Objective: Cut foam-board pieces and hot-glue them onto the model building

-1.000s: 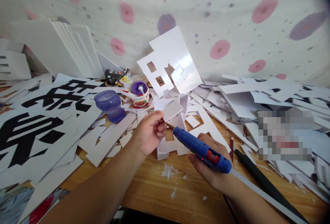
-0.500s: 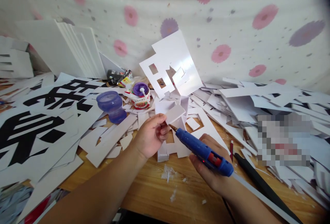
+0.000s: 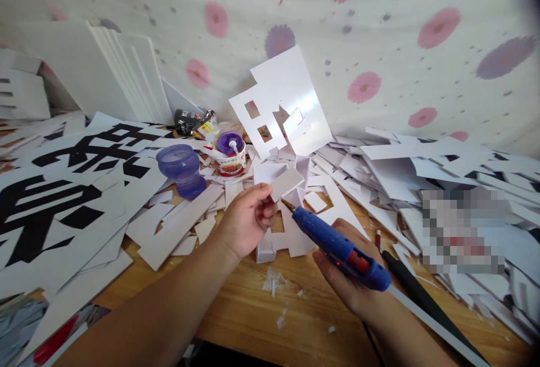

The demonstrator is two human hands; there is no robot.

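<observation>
Between the thumb and fingers of my left hand (image 3: 248, 220) is a small white foam board strip (image 3: 287, 183), tilted up to the right. My right hand (image 3: 350, 277) is wrapped round a blue hot glue gun (image 3: 337, 246), its red light lit and a long white glue stick (image 3: 434, 322) trailing from its back. The gun's metal nozzle points at the lower edge of the strip; whether it touches cannot be told. Behind and below the strip stands a white foam board letter form (image 3: 265, 253) with upright side walls, partly covered by my hand.
A cut-out white sheet (image 3: 291, 102) leans at the back. Left of centre stand a purple jar (image 3: 181, 170) and a paper tub (image 3: 230, 161). Black-printed sheets (image 3: 76, 187) lie left, piled white offcuts (image 3: 392, 170) right. A black-handled tool (image 3: 405, 277) lies near my right wrist.
The glue gun in my right hand has shifted slightly right and down along the strip's edge. My left hand keeps its hold on the strip, and the view has moved a little.
</observation>
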